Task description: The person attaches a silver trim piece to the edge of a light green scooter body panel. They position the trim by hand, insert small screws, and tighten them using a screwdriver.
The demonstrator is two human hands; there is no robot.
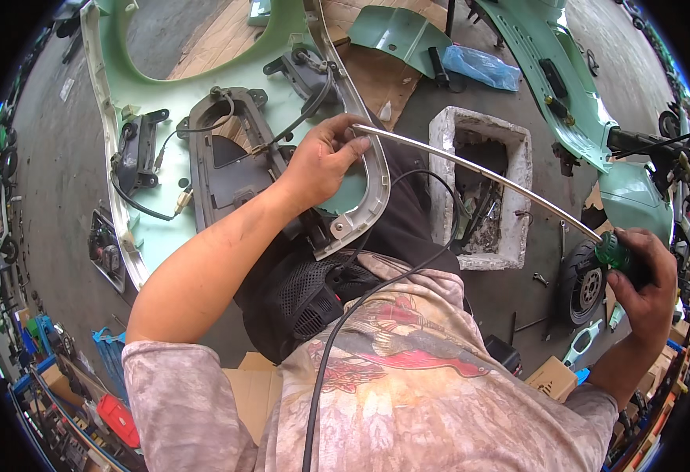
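My right hand (pixel 647 271), out at the right, is wrapped round the green handle of a long screwdriver (pixel 478 169). The metal shaft runs up and left to my left hand (pixel 325 161), whose thumb and fingers pinch its tip end; whether a small screw is held there too, I cannot tell. Below and around my left hand lies a mint-green scooter body panel (pixel 168 126), its inner side up, partly across my lap. A dark central housing (pixel 211 177), smaller black lamp units (pixel 134 151) and cables with connectors are fixed to it. My left forearm hides part of the panel.
A dirty white foam box (pixel 529 157) with metal parts stands right of my legs. Further right is a green scooter body (pixel 569 102) with a wheel (pixel 583 283). A blue plastic bag (pixel 482 67) lies ahead. A black cable (pixel 325 362) crosses my shirt.
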